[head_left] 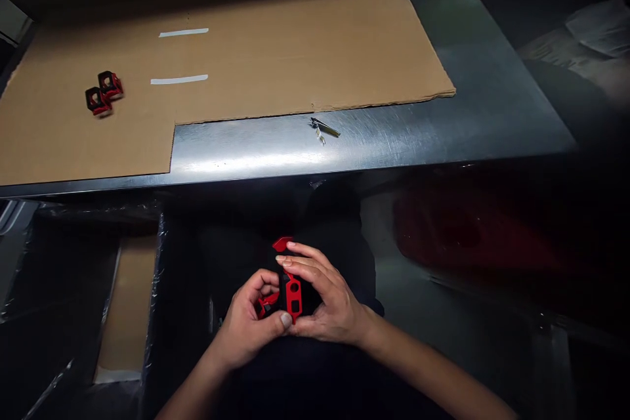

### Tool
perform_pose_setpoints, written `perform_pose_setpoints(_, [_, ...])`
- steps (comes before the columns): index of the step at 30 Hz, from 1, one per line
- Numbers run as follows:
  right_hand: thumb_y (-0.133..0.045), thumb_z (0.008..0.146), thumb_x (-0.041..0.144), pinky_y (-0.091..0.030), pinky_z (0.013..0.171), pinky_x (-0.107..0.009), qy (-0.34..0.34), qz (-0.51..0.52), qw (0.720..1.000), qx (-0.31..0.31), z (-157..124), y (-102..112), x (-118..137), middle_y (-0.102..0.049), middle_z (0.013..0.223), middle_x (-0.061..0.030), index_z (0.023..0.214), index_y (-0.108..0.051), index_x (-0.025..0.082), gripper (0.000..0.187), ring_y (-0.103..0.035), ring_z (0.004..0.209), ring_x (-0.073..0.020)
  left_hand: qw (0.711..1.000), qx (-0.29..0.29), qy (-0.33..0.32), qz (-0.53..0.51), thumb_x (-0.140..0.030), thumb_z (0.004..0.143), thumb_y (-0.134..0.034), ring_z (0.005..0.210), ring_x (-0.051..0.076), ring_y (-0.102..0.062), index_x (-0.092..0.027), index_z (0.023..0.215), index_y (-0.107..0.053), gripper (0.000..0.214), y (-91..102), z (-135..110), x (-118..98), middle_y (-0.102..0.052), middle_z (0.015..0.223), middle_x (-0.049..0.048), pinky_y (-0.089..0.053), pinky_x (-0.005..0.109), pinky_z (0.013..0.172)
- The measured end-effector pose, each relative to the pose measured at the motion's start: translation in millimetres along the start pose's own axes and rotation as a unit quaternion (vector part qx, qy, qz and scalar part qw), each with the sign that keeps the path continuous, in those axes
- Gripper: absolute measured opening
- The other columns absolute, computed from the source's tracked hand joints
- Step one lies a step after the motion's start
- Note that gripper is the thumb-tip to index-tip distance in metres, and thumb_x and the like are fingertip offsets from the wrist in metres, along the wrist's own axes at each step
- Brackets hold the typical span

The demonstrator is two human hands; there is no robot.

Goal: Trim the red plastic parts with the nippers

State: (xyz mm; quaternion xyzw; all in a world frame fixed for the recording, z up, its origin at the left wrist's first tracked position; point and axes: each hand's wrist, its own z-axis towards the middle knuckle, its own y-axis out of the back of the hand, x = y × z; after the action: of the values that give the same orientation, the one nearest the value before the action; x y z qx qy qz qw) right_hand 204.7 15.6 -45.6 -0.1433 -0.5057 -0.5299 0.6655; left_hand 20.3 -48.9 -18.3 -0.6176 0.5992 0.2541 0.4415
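Note:
Below the table edge, over my lap, both hands are closed around a red and black plastic part [294, 295] with a round hole and a square hole in its red face. My left hand [251, 318] grips it from the left, its thumb pressed near the lower end. From the right, my right hand [329, 295] wraps over it, fingers across the top and thumb underneath. A red tip [282, 244] sticks out above the right fingertips. Another red piece shows inside the left fingers; whether it belongs to the same part I cannot tell.
Two similar red and black parts [104, 93] sit on the cardboard sheet [305, 46] at left. White tape strips [179, 79] mark the cardboard. Small metal pieces [325, 128] lie on the steel table [256, 147] near its front edge. A plastic-lined box [160, 262] stands lower left.

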Motion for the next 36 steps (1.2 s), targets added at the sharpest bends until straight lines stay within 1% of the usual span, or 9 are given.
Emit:
perform_pose_setpoints(4, [-0.084, 0.072, 0.055, -0.042, 0.112, -0.057, -0.045, 0.034, 0.998, 0.027, -0.2, 8.6, 3.5, -0.062, 0.135, -0.015, 0.146, -0.042, 0.022, 0.091, -0.049, 0.137, -0.0346, 0.999, -0.036, -0.011, 0.031, -0.042, 0.077, -0.08, 0.076, 0.012, -0.057, -0.021, 0.104, -0.062, 0.039, -1.0, -1.5, -0.4, -0.064, 0.087, 0.0004, -0.049, 0.021, 0.071])
perform_pose_setpoints(7, [-0.073, 0.082, 0.059, -0.045, 0.108, -0.054, -0.149, 0.127, 0.981, 0.007, -2.3, 18.5, 4.0, -0.064, 0.129, -0.0144, 0.132, -0.058, 0.021, 0.065, -0.052, 0.131, -0.0333, 0.995, -0.063, -0.029, 0.066, -0.039, 0.078, -0.079, 0.083, 0.015, -0.063, -0.022, 0.108, -0.064, 0.038, -0.9, -3.7, -2.6, -0.069, 0.094, 0.0029, -0.052, 0.025, 0.078])
perform_pose_setpoints(10, [-0.059, 0.095, 0.051, -0.054, 0.086, -0.039, -0.27, 0.247, 0.931, -0.012, -5.4, 23.9, 2.1, -0.07, 0.098, -0.0093, 0.105, -0.072, 0.019, 0.036, -0.066, 0.094, -0.0225, 0.986, -0.092, -0.052, 0.126, -0.035, 0.079, -0.079, 0.085, 0.018, -0.068, -0.024, 0.11, -0.066, 0.035, -0.4, -6.0, -3.7, -0.073, 0.098, 0.0039, -0.055, 0.026, 0.077])
perform_pose_setpoints(13, [-0.057, 0.095, 0.054, -0.047, 0.06, -0.027, -0.357, 0.369, 0.858, 0.027, -6.7, 22.0, 2.4, -0.064, 0.069, -0.0033, 0.092, -0.074, 0.016, 0.042, -0.058, 0.063, -0.0144, 0.973, -0.11, -0.074, 0.191, -0.031, 0.079, -0.079, 0.088, 0.02, -0.072, -0.027, 0.112, -0.067, 0.036, 0.8, -7.4, -1.6, -0.075, 0.101, 0.0034, -0.058, 0.026, 0.077])
perform_pose_setpoints(16, [-0.062, 0.09, 0.057, -0.038, 0.051, -0.023, -0.398, 0.44, 0.804, 0.047, -5.5, 17.3, 5.9, -0.058, 0.06, -0.0005, 0.083, -0.072, 0.014, 0.045, -0.051, 0.055, -0.0115, 0.952, -0.114, -0.119, 0.257, -0.026, 0.079, -0.079, 0.093, 0.02, -0.074, -0.03, 0.115, -0.069, 0.038, 3.2, -8.4, 1.8, -0.076, 0.104, 0.0021, -0.059, 0.028, 0.085])
perform_pose_setpoints(19, [-0.066, 0.088, 0.054, -0.036, 0.051, -0.022, -0.414, 0.464, 0.781, 0.05, -3.2, 15.4, 10.1, -0.057, 0.058, 0.0007, 0.078, -0.07, 0.013, 0.042, -0.047, 0.053, -0.0095, 0.935, -0.105, -0.168, 0.295, -0.022, 0.08, -0.078, 0.097, 0.02, -0.074, -0.033, 0.119, -0.068, 0.042, 6.7, -9.6, 2.3, -0.076, 0.108, 0.0021, -0.059, 0.027, 0.088])
perform_pose_setpoints(25, [-0.076, 0.083, 0.047, -0.039, 0.057, -0.023, -0.406, 0.446, 0.794, 0.071, 3.1, 18.9, 16.2, -0.058, 0.061, 0.0025, 0.084, -0.073, 0.014, 0.033, -0.049, 0.056, -0.0091, 0.921, -0.081, -0.211, 0.318, -0.017, 0.083, -0.075, 0.102, 0.02, -0.072, -0.034, 0.124, -0.066, 0.046, 14.3, -9.3, -1.7, -0.074, 0.113, 0.0032, -0.059, 0.029, 0.09])
perform_pose_setpoints(29, [-0.08, 0.079, 0.042, -0.042, 0.06, -0.024, -0.414, 0.44, 0.794, 0.064, 5.1, 18.6, 18.2, -0.06, 0.065, 0.0022, 0.08, -0.073, 0.016, 0.027, -0.051, 0.06, -0.0093, 0.932, -0.096, -0.189, 0.295, -0.019, 0.084, -0.074, 0.11, 0.022, -0.07, -0.032, 0.124, -0.065, 0.043, 17.3, -5.0, -1.1, -0.071, 0.12, 0.0047, -0.058, 0.033, 0.094])
perform_pose_setpoints(36, [-0.081, 0.079, 0.038, -0.045, 0.063, -0.024, -0.356, 0.365, 0.859, 0.048, 1.4, 14.2, 11.9, -0.066, 0.074, 0.0006, 0.084, -0.077, 0.019, 0.02, -0.055, 0.065, -0.0105, 0.954, -0.165, -0.105, 0.226, -0.029, 0.084, -0.076, 0.119, 0.026, -0.064, -0.031, 0.129, -0.061, 0.047, 18.5, -4.4, 4.8, -0.066, 0.129, 0.0063, -0.054, 0.035, 0.096])
